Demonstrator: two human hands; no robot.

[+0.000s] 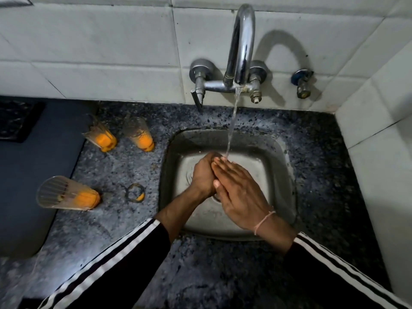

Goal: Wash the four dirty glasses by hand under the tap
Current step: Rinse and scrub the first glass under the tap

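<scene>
My left hand (204, 175) and my right hand (239, 195) are pressed together over the steel sink (278, 157), with no glass in either. The left hand's fingers are curled against the right hand, whose fingers lie flat. Water runs from the chrome tap (242, 45) and lands on the right fingertips. Several clear glasses with orange residue at the bottom stand on the counter left of the sink: two at the back (101, 138) (139, 136), one at the front left (66, 194), and one nearest the sink (134, 192), seen from above.
The speckled dark granite counter (200, 264) surrounds the sink. White tiled walls stand behind and to the right. A small angle valve (302, 82) sticks out of the back wall right of the tap. A dark blue surface (29, 175) lies at the far left.
</scene>
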